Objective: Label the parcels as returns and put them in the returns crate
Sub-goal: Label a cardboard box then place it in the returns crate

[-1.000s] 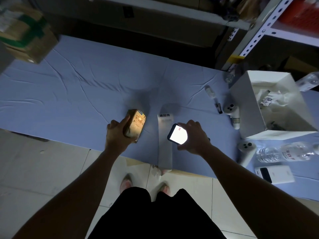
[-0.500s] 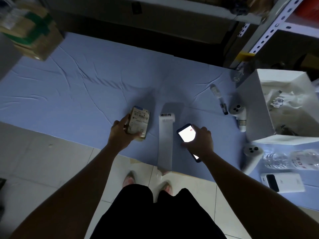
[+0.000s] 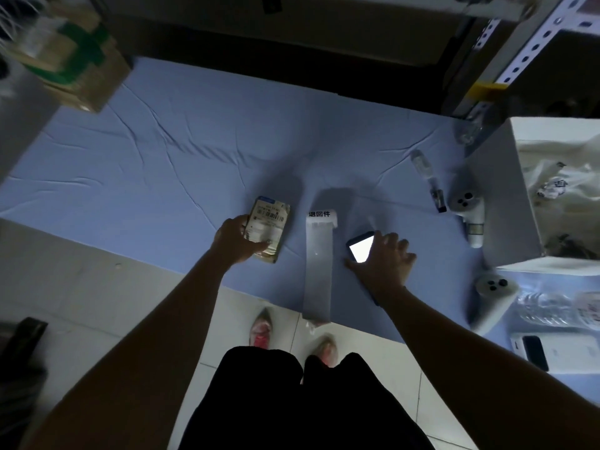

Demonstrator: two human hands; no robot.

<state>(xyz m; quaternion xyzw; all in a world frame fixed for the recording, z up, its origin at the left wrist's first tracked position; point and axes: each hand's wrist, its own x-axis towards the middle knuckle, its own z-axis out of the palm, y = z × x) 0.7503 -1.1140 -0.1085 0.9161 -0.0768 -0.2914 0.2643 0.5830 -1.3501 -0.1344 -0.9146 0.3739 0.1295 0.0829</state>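
Observation:
A small tan parcel [image 3: 268, 224] with a barcode label lies on the blue table [image 3: 162, 177] near its front edge. My left hand [image 3: 235, 243] grips its left side. A white strip of label backing [image 3: 318, 264] runs from mid-table over the front edge, with one printed return label [image 3: 319, 215] at its far end. To the right of the strip, a phone [image 3: 360, 248] with a lit screen lies flat, and my right hand [image 3: 383, 261] rests on it with fingers spread. A white crate [image 3: 500, 203] holding pale bags stands at the right.
Two white handheld devices [image 3: 466, 199] [image 3: 492, 290] and a marker [image 3: 428, 180] lie beside the crate. A plastic bottle [image 3: 558, 308] and a white box [image 3: 532, 349] sit at the near right. A cardboard box with green tape [image 3: 71, 63] is at the far left, and a metal shelf post [image 3: 506, 56] at the back right.
My right hand has lowered the phone from the air onto the table and now lies flat over it. The left hand has turned the parcel label-side up.

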